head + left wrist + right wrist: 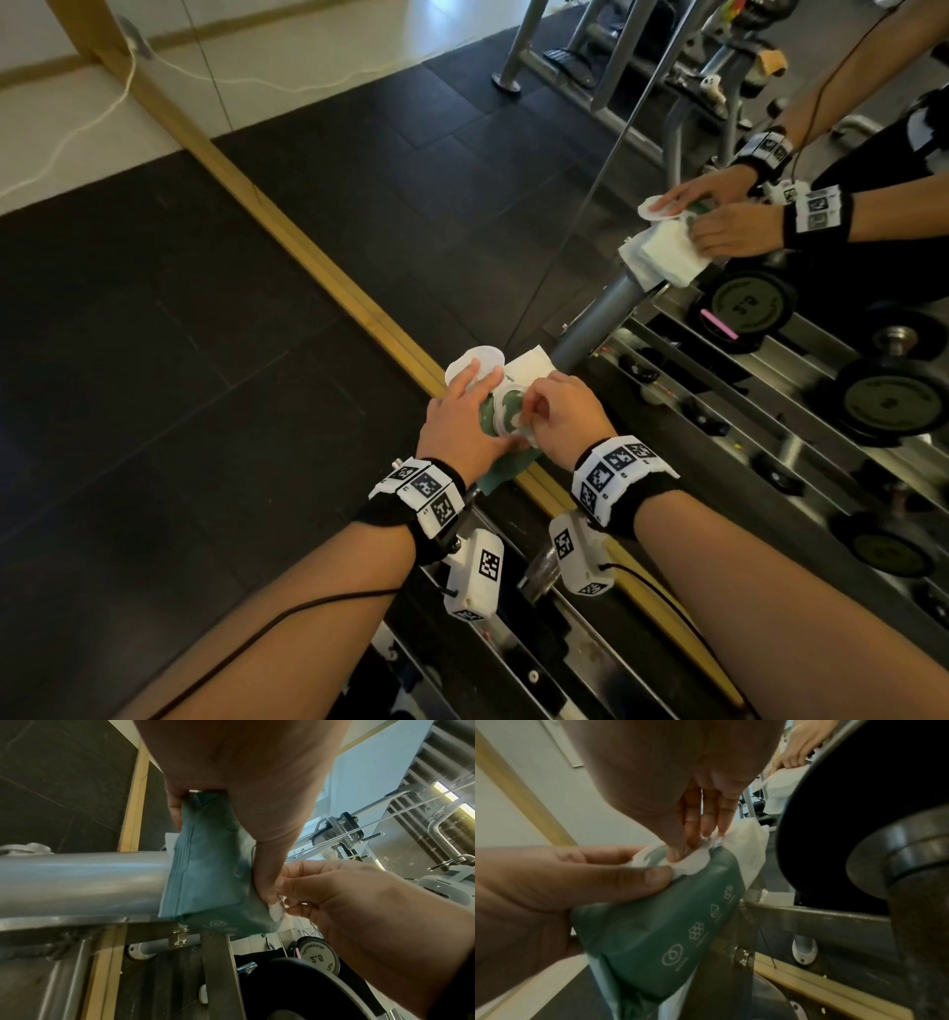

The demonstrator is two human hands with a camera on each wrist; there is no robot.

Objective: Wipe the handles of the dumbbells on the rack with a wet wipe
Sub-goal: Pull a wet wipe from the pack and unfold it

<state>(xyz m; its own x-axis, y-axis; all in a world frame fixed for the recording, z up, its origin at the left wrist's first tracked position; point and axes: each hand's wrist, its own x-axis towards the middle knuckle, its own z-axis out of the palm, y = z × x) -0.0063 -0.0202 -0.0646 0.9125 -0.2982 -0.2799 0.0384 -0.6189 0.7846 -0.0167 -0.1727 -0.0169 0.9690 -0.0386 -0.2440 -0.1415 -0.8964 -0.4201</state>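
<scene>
- A green pack of wet wipes (500,416) sits on the end of the grey rack tube (590,329), hard against the mirror; a white wipe (693,860) peeks from the opening on its top face.
- The right hand (560,411), above the pack, pinches that wipe between thumb and fingertips, the other fingers curled.
- The left hand (462,416) holds the pack down, thumb on its near side, fingers lying fairly straight over the far end beside the flipped-open round white lid (475,362).
- Just beyond the pack on the same tube lies a folded white cloth (529,362); whether it touches the pack is unclear.
- The dumbbells (318,956) wait on the rails below and to the right of the pack, handles not yet wiped.
- Likely risks: the damp sheet could tear or drag several out if pulled sharply; the pack, perched on a round tube, could roll off should the left hand ease up.
</scene>
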